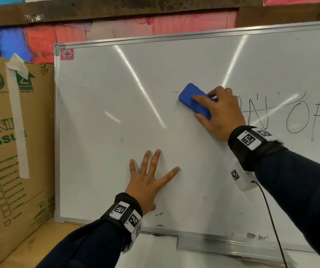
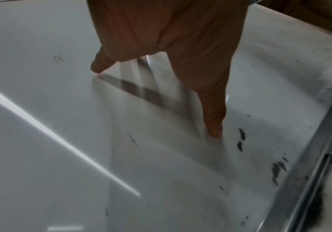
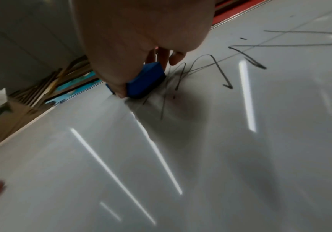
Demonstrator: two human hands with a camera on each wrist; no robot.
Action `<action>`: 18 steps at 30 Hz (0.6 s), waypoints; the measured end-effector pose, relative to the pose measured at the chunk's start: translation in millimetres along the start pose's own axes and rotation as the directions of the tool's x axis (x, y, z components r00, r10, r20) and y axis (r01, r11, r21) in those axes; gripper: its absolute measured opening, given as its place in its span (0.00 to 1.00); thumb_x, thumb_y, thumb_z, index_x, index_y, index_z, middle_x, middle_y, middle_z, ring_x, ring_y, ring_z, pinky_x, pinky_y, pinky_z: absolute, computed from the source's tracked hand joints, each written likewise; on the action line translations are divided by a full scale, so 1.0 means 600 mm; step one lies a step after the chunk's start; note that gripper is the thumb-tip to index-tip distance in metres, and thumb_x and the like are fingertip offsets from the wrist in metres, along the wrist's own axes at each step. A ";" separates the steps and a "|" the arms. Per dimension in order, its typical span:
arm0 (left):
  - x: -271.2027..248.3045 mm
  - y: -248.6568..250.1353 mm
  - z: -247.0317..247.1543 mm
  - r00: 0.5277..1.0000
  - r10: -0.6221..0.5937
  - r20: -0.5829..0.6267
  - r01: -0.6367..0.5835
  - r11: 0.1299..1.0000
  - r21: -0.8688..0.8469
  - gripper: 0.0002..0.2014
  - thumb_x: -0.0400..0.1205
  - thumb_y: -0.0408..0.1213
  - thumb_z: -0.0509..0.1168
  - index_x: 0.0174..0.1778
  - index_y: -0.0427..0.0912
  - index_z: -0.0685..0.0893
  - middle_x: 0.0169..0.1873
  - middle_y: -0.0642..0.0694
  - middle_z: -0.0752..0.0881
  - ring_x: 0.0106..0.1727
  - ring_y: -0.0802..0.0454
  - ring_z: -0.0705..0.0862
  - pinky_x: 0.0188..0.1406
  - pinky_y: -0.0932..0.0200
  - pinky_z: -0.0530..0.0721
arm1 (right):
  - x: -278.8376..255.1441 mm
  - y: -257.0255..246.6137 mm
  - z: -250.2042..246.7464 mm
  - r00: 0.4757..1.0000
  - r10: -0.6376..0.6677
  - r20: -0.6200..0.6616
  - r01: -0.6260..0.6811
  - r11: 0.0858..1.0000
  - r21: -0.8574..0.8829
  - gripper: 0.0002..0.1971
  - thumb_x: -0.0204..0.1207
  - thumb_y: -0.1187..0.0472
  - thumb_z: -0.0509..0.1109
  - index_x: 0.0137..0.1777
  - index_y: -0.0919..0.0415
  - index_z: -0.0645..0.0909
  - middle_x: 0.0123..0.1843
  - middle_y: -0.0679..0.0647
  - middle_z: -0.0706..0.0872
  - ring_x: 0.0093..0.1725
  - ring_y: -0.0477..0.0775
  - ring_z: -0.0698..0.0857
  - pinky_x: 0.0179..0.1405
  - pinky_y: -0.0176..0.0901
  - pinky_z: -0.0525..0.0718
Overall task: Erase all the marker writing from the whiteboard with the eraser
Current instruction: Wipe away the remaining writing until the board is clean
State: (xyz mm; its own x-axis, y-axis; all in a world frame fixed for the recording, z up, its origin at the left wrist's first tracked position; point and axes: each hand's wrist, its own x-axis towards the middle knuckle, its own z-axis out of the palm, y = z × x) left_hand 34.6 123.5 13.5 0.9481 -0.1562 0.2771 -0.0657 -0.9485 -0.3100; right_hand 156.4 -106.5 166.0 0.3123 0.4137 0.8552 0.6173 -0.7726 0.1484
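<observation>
On the propped whiteboard (image 1: 101, 89), mid-wipe: right hand (image 1: 221, 113) fingers curled around blue eraser (image 1: 194, 100), left hand (image 1: 151, 180) splayed flat, steadying; next, sweeping rightward beyond the knuckles across remaining writing (image 1: 298, 117).

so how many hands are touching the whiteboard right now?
2. Left hand presses flat, fingers spread, low on the whiteboard; right hand grips the blue eraser against it mid-board.
</observation>
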 end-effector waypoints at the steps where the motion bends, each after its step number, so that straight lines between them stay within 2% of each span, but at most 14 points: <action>1: 0.002 0.001 0.000 1.000 0.010 0.004 -0.010 1.000 0.010 0.73 0.63 0.50 0.84 0.77 0.71 0.23 0.77 0.36 0.16 0.78 0.29 0.20 0.72 0.14 0.39 | -0.008 0.000 0.000 1.000 -0.015 0.010 0.015 1.000 -0.014 0.24 0.75 0.50 0.75 0.71 0.50 0.78 0.58 0.62 0.77 0.54 0.66 0.75 0.51 0.63 0.79; 4: 0.010 0.003 -0.005 1.000 0.015 0.001 -0.015 1.000 0.017 0.71 0.64 0.52 0.83 0.77 0.73 0.23 0.78 0.36 0.18 0.80 0.28 0.23 0.72 0.15 0.38 | -0.042 0.003 0.006 0.962 -0.225 0.155 0.235 0.970 -0.054 0.24 0.75 0.49 0.74 0.71 0.49 0.78 0.58 0.61 0.77 0.53 0.64 0.75 0.51 0.59 0.78; 6: 0.016 0.002 -0.015 1.000 0.014 -0.013 -0.014 1.000 0.022 0.70 0.64 0.54 0.82 0.77 0.74 0.25 0.79 0.36 0.22 0.81 0.28 0.27 0.73 0.16 0.38 | -0.052 0.016 0.000 0.933 -0.288 0.218 0.308 0.949 -0.065 0.25 0.74 0.48 0.74 0.71 0.48 0.79 0.58 0.60 0.78 0.54 0.63 0.75 0.51 0.58 0.77; 8: 0.024 0.003 -0.029 0.999 0.014 -0.032 -0.013 1.000 0.029 0.69 0.64 0.55 0.82 0.78 0.73 0.26 0.80 0.36 0.24 0.82 0.28 0.28 0.73 0.16 0.40 | -0.046 0.034 -0.011 0.959 -0.219 0.180 0.237 0.968 -0.087 0.25 0.75 0.48 0.74 0.71 0.47 0.78 0.58 0.59 0.78 0.55 0.63 0.75 0.53 0.59 0.77; 10: 0.032 0.008 -0.040 0.999 0.016 -0.047 -0.014 0.999 0.034 0.69 0.63 0.54 0.82 0.79 0.72 0.27 0.80 0.36 0.24 0.82 0.28 0.28 0.74 0.16 0.43 | -0.038 0.051 -0.026 0.995 -0.054 0.080 0.059 0.996 -0.061 0.25 0.74 0.48 0.75 0.71 0.46 0.78 0.58 0.60 0.77 0.55 0.64 0.75 0.54 0.61 0.78; 12: 0.036 0.016 -0.045 0.998 0.029 -0.051 -0.027 0.999 0.043 0.70 0.64 0.52 0.83 0.79 0.71 0.26 0.80 0.36 0.23 0.81 0.28 0.27 0.74 0.16 0.44 | -0.037 0.058 -0.035 0.999 0.044 0.025 -0.043 0.998 -0.044 0.25 0.74 0.48 0.75 0.71 0.47 0.77 0.58 0.60 0.76 0.54 0.64 0.75 0.52 0.62 0.79; 13: 0.036 0.018 -0.045 0.998 0.037 -0.049 -0.035 0.998 0.047 0.70 0.65 0.49 0.83 0.78 0.71 0.26 0.80 0.36 0.22 0.81 0.29 0.26 0.74 0.16 0.44 | -0.042 0.056 -0.035 0.999 0.028 0.029 -0.027 0.998 -0.054 0.25 0.74 0.49 0.75 0.71 0.48 0.77 0.57 0.61 0.76 0.54 0.64 0.75 0.51 0.62 0.80; 15: 0.037 0.022 -0.043 0.998 0.045 -0.054 -0.042 0.998 0.054 0.70 0.66 0.46 0.82 0.78 0.71 0.25 0.79 0.36 0.22 0.81 0.28 0.26 0.74 0.16 0.44 | -0.058 0.051 -0.031 0.992 -0.083 0.090 0.091 0.993 -0.081 0.25 0.74 0.50 0.76 0.71 0.50 0.77 0.57 0.62 0.77 0.53 0.64 0.75 0.50 0.60 0.80; 18: 0.038 0.025 -0.044 0.997 0.064 -0.043 -0.061 0.995 0.079 0.70 0.66 0.46 0.82 0.78 0.71 0.24 0.79 0.36 0.21 0.81 0.28 0.26 0.73 0.16 0.41 | -0.075 0.056 -0.032 0.945 -0.248 0.216 0.270 0.959 -0.081 0.26 0.73 0.50 0.76 0.71 0.49 0.78 0.58 0.60 0.78 0.53 0.63 0.77 0.50 0.57 0.80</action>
State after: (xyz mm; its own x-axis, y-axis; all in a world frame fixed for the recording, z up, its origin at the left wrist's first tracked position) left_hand 46.8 98.5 39.4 0.9278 -0.2283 0.2951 -0.0983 -0.9126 -0.3969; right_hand 149.4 -160.5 142.3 0.2976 0.6860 0.6639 0.6184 -0.6684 0.4134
